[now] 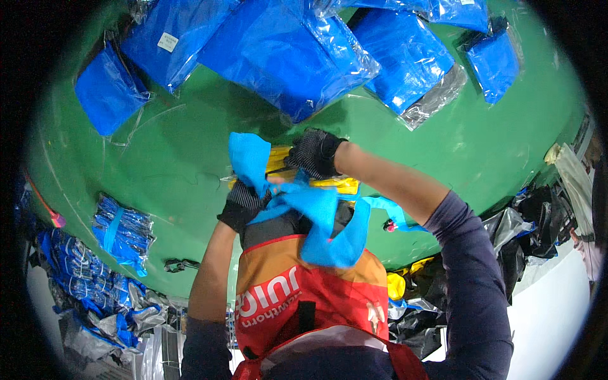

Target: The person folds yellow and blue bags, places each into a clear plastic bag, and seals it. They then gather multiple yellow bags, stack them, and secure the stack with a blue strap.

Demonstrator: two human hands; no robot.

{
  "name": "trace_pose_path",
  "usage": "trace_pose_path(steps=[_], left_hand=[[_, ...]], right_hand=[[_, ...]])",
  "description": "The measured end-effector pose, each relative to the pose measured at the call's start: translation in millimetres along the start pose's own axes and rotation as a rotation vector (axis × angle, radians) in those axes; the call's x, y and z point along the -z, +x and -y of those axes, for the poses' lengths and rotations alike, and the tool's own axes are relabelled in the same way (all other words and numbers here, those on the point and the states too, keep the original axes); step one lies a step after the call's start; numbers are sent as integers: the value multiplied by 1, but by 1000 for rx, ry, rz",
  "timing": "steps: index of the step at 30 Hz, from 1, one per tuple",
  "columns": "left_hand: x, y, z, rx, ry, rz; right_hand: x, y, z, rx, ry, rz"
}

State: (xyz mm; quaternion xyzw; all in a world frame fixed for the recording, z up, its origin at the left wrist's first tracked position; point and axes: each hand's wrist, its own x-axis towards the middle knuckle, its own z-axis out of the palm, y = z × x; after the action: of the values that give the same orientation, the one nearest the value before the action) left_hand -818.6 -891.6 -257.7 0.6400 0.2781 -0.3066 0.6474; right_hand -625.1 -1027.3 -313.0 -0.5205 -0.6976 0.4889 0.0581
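A light-blue cloth strip [335, 221] lies across a bundle of yellow packets [345, 185] on the green table in front of me. My left hand [244, 201], in a dark striped glove, is closed on the strip at the bundle's near left side. One wide end of the strip stands up beyond that hand. My right hand [315, 154], gloved the same way, is curled into a fist over the bundle's far side, with the strip running out beneath it. Its fingertips are partly hidden. The strip's long loose part hangs toward my red and orange apron [304, 285].
Blue plastic-wrapped packages [285, 57] spread along the far side of the green table [183, 152]. At the left lies a blue bundle [120, 231] bound with a light-blue strip, near small black scissors [180, 265]. Dark and grey packets [538, 215] heap beyond the right edge.
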Motion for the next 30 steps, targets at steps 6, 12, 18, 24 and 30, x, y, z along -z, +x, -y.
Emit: trace_pose_path(steps=[6, 12, 18, 24, 30], left_hand=[[-3, 28, 7, 145, 266, -125], [-11, 54, 14, -46, 330, -98], [-19, -48, -34, -156, 581, 102], [-7, -199, -45, -166, 144, 262], [-32, -292, 104, 888, -89, 453]], right_hand=[[-12, -10, 13, -430, 272, -358], [-10, -15, 30, -688, 461, -98], [-2, -37, 27, -671, 799, -209], [-22, -44, 61, -559, 691, -955], [-13, -37, 96, -572, 753, -683]])
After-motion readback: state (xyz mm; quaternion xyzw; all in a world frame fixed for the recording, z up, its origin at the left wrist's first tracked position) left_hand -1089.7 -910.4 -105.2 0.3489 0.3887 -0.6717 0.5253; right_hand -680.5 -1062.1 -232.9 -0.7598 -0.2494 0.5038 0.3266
